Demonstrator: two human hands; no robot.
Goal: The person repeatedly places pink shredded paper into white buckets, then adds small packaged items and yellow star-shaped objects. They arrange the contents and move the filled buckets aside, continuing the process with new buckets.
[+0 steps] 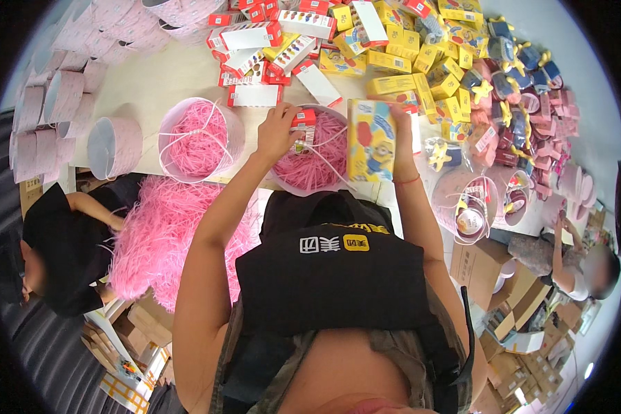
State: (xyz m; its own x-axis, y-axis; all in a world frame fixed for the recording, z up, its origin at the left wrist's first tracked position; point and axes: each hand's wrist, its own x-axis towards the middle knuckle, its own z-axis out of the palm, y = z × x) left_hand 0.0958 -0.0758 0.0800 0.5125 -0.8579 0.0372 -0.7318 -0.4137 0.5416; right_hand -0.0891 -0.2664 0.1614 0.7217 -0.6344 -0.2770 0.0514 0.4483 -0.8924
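Observation:
My left hand (277, 132) reaches over a round pink bucket (303, 189) with a white cord handle. Its fingers are closed on a small red box (303, 119) at the bucket's left rim. Pink shredded paper (319, 164) fills much of that bucket. My right hand (403, 134) grips an upright yellow box (371, 141) with a cartoon figure, just past the bucket's right rim. Part of a white-and-red box (415, 131) shows beside that hand; I cannot tell whether it is held too.
Left of me stand another paper-filled bucket (236, 141), a bare one (115, 148) and stacked buckets (62, 96). Red-and-white boxes (252, 36) and yellow boxes (400, 41) pile up behind. Filled buckets (464, 201) stand right. Pink shreds (165, 241) bulge below the table edge. People work on both sides.

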